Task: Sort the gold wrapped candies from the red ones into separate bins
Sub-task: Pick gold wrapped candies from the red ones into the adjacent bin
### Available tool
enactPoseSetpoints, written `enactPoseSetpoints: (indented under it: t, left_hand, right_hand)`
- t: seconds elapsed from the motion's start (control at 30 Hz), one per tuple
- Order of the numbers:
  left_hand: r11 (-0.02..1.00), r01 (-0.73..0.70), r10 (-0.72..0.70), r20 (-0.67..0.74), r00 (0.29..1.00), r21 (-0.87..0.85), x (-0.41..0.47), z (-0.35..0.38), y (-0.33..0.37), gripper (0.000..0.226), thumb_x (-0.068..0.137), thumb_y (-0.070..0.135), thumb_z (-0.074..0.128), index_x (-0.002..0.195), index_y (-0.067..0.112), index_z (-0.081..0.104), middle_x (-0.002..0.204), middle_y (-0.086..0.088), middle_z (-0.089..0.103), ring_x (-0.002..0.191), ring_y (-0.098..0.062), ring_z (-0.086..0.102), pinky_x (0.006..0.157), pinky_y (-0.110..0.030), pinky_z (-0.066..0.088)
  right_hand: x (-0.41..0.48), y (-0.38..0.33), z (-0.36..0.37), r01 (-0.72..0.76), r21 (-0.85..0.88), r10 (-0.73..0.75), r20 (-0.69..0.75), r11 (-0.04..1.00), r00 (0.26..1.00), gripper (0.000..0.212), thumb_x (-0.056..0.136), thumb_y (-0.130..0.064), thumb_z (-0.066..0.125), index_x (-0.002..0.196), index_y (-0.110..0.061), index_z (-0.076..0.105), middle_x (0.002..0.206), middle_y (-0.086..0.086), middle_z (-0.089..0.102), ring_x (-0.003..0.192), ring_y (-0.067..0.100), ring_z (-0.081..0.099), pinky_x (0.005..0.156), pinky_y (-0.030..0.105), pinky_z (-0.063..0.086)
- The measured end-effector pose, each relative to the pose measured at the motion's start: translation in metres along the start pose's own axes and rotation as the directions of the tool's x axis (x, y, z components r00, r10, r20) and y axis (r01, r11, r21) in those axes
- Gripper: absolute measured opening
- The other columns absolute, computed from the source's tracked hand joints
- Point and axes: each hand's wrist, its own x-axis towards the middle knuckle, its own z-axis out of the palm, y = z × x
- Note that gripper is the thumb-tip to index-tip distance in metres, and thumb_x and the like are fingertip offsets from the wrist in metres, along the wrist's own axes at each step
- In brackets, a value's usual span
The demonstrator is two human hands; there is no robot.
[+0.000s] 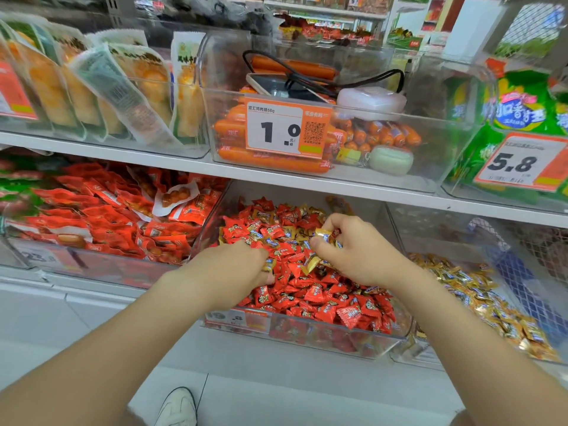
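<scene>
Item: sorting of wrapped candies at a shop shelf, seen from the head camera. Left hand (233, 265): back upward, fingers curled down into the pile of red candies (322, 299); the fingertips are buried, and a gold-and-blue wrapper shows at them, but whether the hand grips it cannot be told. Right hand (356, 250): just to the right of the left hand and apart from it, raised slightly above the pile, thumb and fingers pinched together on a gold candy (324, 234), with more gold wrapper showing inside the curled fingers. Middle bin (338, 336): clear plastic, directly under both hands; mostly red candies toward the wrists, with loose gold ones (295, 233) mixed in beyond the fingertips. Right bin (430, 235): clear, to the right of the right hand, touching the middle bin's side; it holds gold candies (479, 299) only, as far as can be seen. Left of the left hand: a bin of red snack packets (107, 216). Above both hands, on the next shelf: a clear bin of orange sausages (270, 159) with a price tag (287, 127) reading 1.0 on its front, and a phone (273, 86) with a black cable (307, 72) lying on top. Below the forearms: a white shoe (178, 407) on the pale floor.
</scene>
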Motion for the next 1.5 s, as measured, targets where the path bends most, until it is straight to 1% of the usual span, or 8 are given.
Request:
enactPoseSetpoints:
  t: [0.23, 0.37, 0.6, 0.87, 1.07, 1.3, 1.4, 1.5]
  left_hand:
    - [0.994, 0.011, -0.005, -0.047, 0.999, 0.109, -0.003, -0.004, -0.002, 0.028, 0.11, 0.044, 0.04, 0.117, 0.018, 0.047, 0.1, -0.005, 0.061, 0.086, -0.032, 0.062, 0.067, -0.039, 0.043]
    - [0.961, -0.092, 0.018, -0.271, 0.963, -0.263, -0.011, -0.015, -0.012, 0.025, 0.108, 0.048, 0.044, 0.096, 0.027, 0.044, 0.072, 0.003, 0.058, 0.062, -0.016, 0.055, 0.058, -0.042, 0.048]
    - [0.364, -0.071, -0.085, -0.109, 0.99, -0.929, -0.019, -0.034, 0.045, 0.024, 0.107, 0.037, 0.055, 0.1, 0.015, 0.06, 0.074, 0.002, 0.069, 0.062, -0.016, 0.046, 0.055, -0.03, 0.038]
    - [0.163, 0.103, 0.135, 0.126, 0.983, -0.981, 0.001, -0.052, 0.179, 0.006, 0.104, 0.014, 0.054, 0.103, 0.01, 0.059, 0.089, -0.012, 0.067, 0.055, -0.015, 0.044, 0.05, -0.026, 0.024]
    - [0.481, -0.026, 0.097, 0.024, 0.995, -0.876, 0.073, -0.041, 0.269, 0.013, 0.097, 0.025, 0.05, 0.103, 0.015, 0.055, 0.082, -0.008, 0.061, 0.064, -0.022, 0.05, 0.053, -0.027, 0.039]
    - [0.771, -0.141, 0.231, 0.067, 0.971, -0.621, 0.122, -0.012, 0.305, 0.024, 0.1, 0.019, 0.046, 0.122, 0.02, 0.057, 0.117, -0.013, 0.071, 0.091, -0.024, 0.063, 0.078, -0.033, 0.048]
    - [0.874, -0.364, 0.325, -0.169, 0.93, -0.321, 0.104, -0.016, 0.29, 0.039, 0.096, 0.023, 0.048, 0.133, 0.022, 0.059, 0.124, -0.006, 0.07, 0.117, -0.029, 0.062, 0.096, -0.041, 0.052]
    - [0.883, -0.463, 0.392, -0.416, 0.82, -0.082, 0.067, -0.025, 0.255, 0.031, 0.087, 0.03, 0.042, 0.112, 0.031, 0.06, 0.097, 0.008, 0.069, 0.098, -0.021, 0.059, 0.085, -0.041, 0.05]
  right_hand:
    - [-0.003, -0.004, -0.001, 0.0, -0.044, 0.001, 0.001, 0.999, 1.0, 0.028, 0.098, -0.048, 0.066, 0.093, -0.021, 0.059, 0.059, 0.004, 0.06, 0.042, 0.009, 0.046, 0.05, 0.032, 0.037]
    - [-0.005, -0.004, -0.008, -0.07, 0.16, 0.068, 0.018, 0.985, 0.997, 0.029, 0.1, -0.046, 0.067, 0.096, -0.018, 0.06, 0.054, 0.002, 0.054, 0.041, 0.016, 0.045, 0.046, 0.029, 0.039]
    - [-0.046, 0.012, -0.061, -0.401, 0.732, 0.307, 0.27, 0.551, 0.913, 0.021, 0.105, -0.03, 0.064, 0.092, -0.016, 0.055, 0.068, 0.002, 0.038, 0.045, 0.01, 0.029, 0.035, 0.016, 0.018]
    - [-0.106, 0.16, -0.101, -0.565, -0.018, 0.548, -0.215, 0.825, 0.808, 0.035, 0.101, -0.049, 0.054, 0.093, -0.015, 0.055, 0.086, 0.015, 0.07, 0.077, 0.032, 0.068, 0.073, 0.044, 0.059]
    - [-0.135, 0.198, -0.099, -0.367, 0.133, 0.376, -0.049, 0.921, 0.925, 0.023, 0.107, -0.034, 0.057, 0.128, -0.028, 0.065, 0.113, -0.002, 0.074, 0.106, 0.021, 0.07, 0.096, 0.039, 0.055]
    - [-0.148, 0.218, -0.118, -0.401, 0.102, 0.412, -0.32, 0.91, 0.853, 0.021, 0.101, -0.025, 0.062, 0.114, -0.026, 0.078, 0.104, -0.01, 0.076, 0.096, 0.01, 0.069, 0.091, 0.032, 0.055]
    - [-0.147, 0.202, -0.12, -0.346, 0.113, 0.363, -0.351, 0.931, 0.863, 0.019, 0.1, -0.022, 0.062, 0.108, -0.026, 0.079, 0.087, -0.014, 0.074, 0.078, -0.001, 0.067, 0.079, 0.023, 0.054]
    - [-0.138, 0.163, -0.116, -0.221, 0.136, 0.255, -0.332, 0.966, 0.908, 0.014, 0.098, -0.025, 0.065, 0.098, -0.031, 0.078, 0.079, -0.011, 0.076, 0.075, 0.001, 0.07, 0.076, 0.026, 0.057]
